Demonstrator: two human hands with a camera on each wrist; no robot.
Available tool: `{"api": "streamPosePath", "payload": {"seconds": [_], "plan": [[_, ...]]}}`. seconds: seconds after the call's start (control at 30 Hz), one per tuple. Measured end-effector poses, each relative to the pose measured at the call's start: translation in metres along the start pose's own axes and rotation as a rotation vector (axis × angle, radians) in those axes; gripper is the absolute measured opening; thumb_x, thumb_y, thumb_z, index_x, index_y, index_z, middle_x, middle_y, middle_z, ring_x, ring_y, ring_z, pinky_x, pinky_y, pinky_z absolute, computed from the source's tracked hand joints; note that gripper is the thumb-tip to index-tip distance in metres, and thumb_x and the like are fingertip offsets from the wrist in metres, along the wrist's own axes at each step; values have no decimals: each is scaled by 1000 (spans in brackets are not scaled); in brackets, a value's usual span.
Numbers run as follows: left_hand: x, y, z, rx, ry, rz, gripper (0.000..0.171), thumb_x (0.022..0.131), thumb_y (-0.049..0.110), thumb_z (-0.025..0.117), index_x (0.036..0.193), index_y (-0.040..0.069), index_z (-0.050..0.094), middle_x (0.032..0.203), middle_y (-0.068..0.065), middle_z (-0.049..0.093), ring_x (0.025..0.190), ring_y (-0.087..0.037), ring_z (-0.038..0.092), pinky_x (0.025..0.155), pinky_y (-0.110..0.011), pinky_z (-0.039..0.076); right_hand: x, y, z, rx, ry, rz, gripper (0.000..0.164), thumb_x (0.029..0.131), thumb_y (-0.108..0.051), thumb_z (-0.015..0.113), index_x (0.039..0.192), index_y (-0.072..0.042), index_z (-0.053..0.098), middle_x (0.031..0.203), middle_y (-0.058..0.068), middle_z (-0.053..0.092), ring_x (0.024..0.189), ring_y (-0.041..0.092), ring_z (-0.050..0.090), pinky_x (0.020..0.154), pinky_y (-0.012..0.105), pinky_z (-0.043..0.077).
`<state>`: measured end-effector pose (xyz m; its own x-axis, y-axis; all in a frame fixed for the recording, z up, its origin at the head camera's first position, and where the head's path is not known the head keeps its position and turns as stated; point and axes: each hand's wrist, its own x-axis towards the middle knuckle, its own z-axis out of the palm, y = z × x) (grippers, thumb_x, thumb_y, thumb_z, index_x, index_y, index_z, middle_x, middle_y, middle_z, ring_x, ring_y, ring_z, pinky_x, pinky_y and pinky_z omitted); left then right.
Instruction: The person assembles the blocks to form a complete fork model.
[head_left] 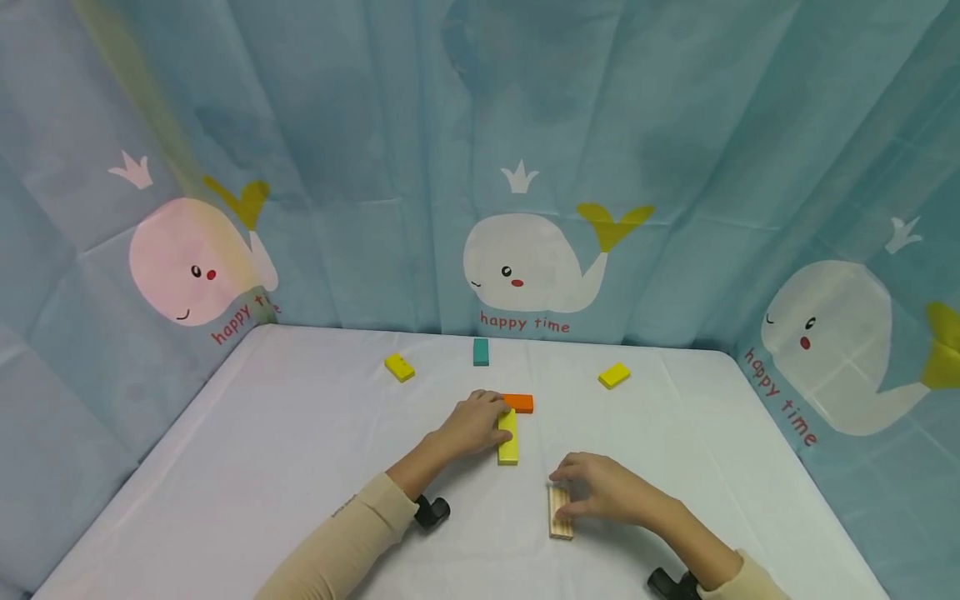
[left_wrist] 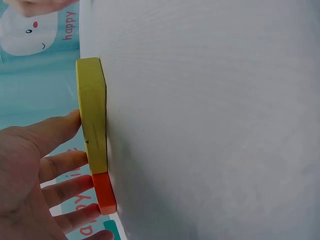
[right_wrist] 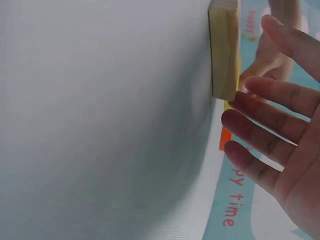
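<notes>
My left hand [head_left: 474,421] lies over a long yellow block [head_left: 507,450] at mid-table. In the left wrist view its thumb and index fingertip touch the yellow block [left_wrist: 92,115], and other fingertips come right at an orange block [left_wrist: 104,194]. The orange block [head_left: 521,403] lies crosswise at the yellow one's far end, partly covered by the fingers. My right hand [head_left: 611,492] is over a plain wooden block [head_left: 557,518] nearer the front. Its thumb and fingers are spread apart around that block; the right wrist view shows the fingertips beside the wooden block [right_wrist: 224,55], not wrapped around it.
Toward the back of the white table [head_left: 300,417] lie a green block [head_left: 481,352], a short yellow block [head_left: 399,367] to its left and another yellow block [head_left: 614,376] to its right. A blue whale-print curtain [head_left: 360,250] hangs behind the table and along its sides.
</notes>
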<state>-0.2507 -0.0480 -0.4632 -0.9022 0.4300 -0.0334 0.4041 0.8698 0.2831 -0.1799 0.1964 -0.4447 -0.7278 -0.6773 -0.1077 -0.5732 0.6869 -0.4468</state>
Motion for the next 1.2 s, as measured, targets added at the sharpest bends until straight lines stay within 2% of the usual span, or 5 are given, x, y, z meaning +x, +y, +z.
{"api": "streamPosePath", "payload": {"seconds": [0.27, 0.6, 1.2], "plan": [[1, 0, 0, -5, -9, -9, 46, 89, 39, 69, 128, 14, 64, 140, -6, 55, 133, -27, 45, 107, -48, 43, -8, -7, 5, -44, 9, -4, 59, 77, -53, 75, 117, -10, 70, 109, -8, 64, 100, 8, 61, 86, 30, 54], [1, 2, -3, -18, -18, -21, 47, 89, 39, 69, 128, 14, 64, 140, -6, 55, 134, -27, 44, 108, -47, 42, -12, -13, 11, -149, 17, -17, 59, 75, -49, 79, 118, -10, 69, 113, -6, 63, 100, 9, 61, 87, 29, 55], [2, 2, -1, 4, -22, -15, 47, 89, 40, 69, 129, 15, 63, 140, -6, 55, 134, -28, 45, 108, -47, 42, -14, -16, 11, -151, 3, -5, 61, 74, -46, 80, 120, -8, 69, 113, -5, 62, 99, 7, 59, 87, 27, 54]]}}
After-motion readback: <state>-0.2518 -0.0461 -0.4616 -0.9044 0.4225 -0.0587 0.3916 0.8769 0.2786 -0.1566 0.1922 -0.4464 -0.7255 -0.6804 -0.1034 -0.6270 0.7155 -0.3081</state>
